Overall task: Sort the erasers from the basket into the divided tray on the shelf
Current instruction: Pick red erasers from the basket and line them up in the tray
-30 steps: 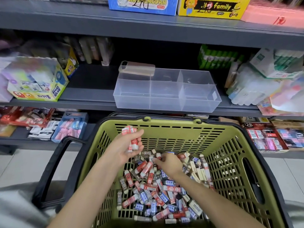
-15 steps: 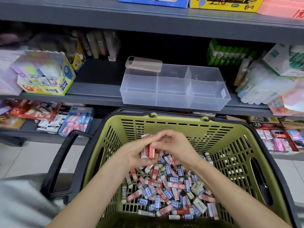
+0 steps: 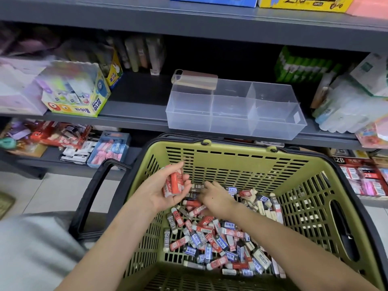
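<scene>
While the left hand (image 3: 162, 191) is cupped palm-up at the near left of the green basket (image 3: 231, 164), it holds a small bundle of red-sleeved erasers (image 3: 174, 183), thumb and fingers curled loosely round them so they stand side by side; this looks like a way of gathering one kind before carrying them up. Just right of it, the right hand (image 3: 216, 199) reaches palm-down into the heap of loose erasers (image 3: 212, 238) on the basket floor, fingers narrowed toward a dark-sleeved piece, though whether anything is pinched cannot be told, since the fingertips are blurred. Red, blue, dark and cream sleeves lie mixed across the pile, with the cream ones mostly toward the right wall. Beyond the far rim, on the grey shelf (image 3: 136, 106), sits the clear divided tray (image 3: 235, 124), its compartments apparently holding no erasers, so sorting seems barely begun. A phone-like object in a clear case (image 3: 195, 79) rests across the tray's far left corner, leaving the near compartments free for dropping erasers in from the front.
</scene>
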Available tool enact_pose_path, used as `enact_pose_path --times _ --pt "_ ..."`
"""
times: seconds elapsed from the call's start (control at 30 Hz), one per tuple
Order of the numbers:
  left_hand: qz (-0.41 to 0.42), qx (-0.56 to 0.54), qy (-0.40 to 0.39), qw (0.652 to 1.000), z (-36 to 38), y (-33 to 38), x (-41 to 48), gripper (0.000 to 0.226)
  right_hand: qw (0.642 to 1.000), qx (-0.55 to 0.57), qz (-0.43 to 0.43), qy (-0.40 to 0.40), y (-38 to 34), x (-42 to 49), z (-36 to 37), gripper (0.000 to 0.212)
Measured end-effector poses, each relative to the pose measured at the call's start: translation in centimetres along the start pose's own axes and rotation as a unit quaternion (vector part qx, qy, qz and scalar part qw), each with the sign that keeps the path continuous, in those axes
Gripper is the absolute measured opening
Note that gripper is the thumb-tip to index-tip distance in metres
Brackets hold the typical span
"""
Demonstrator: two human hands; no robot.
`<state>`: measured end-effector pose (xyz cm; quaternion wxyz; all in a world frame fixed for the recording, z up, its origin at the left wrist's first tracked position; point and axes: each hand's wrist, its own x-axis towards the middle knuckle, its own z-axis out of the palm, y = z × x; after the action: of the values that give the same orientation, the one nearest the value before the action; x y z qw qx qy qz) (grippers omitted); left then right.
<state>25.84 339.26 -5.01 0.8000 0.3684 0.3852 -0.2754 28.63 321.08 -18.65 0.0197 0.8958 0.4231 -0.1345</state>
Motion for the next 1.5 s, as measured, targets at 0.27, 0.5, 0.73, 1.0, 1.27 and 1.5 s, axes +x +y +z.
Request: enact_pose_path --times 0.27,0.5,0.73,1.0,1.27,1.5 --pt "0.056 0.027 0.057 0.996 -0.1 -0.6 0.5 0.028 0.968 0.152 0.191 0.065 -1.0 -1.7 0.0 0.050" --pt "0.074 0.126 0.035 0.989 0.3 -1.5 0.5 0.051 0.782 0.581 0.112 0.196 -4.2 -2.5 -7.1 0.020" --pt "0.124 0.018 0.099 0.987 -0.2 -0.5 0.8 0.020 0.899 0.413 0.118 0.086 -2.3 -2.6 -5.1 0.029" --pt "0.091 -0.042 -0.043 0.994 -0.7 1.2 -1.2 0.028 0.992 0.112 0.020 -0.055 -2.3 1.0 0.7 0.067" --pt "0.113 -0.020 -0.053 0.992 -0.9 1.3 -1.5 0.027 0.992 0.092 0.034 -0.080 -1.6 0.2 1.5 0.046" --pt "0.124 -0.008 -0.062 0.990 -0.8 1.2 -1.5 0.028 0.994 0.001 0.059 -0.092 -3.2 1.8 1.1 0.032"
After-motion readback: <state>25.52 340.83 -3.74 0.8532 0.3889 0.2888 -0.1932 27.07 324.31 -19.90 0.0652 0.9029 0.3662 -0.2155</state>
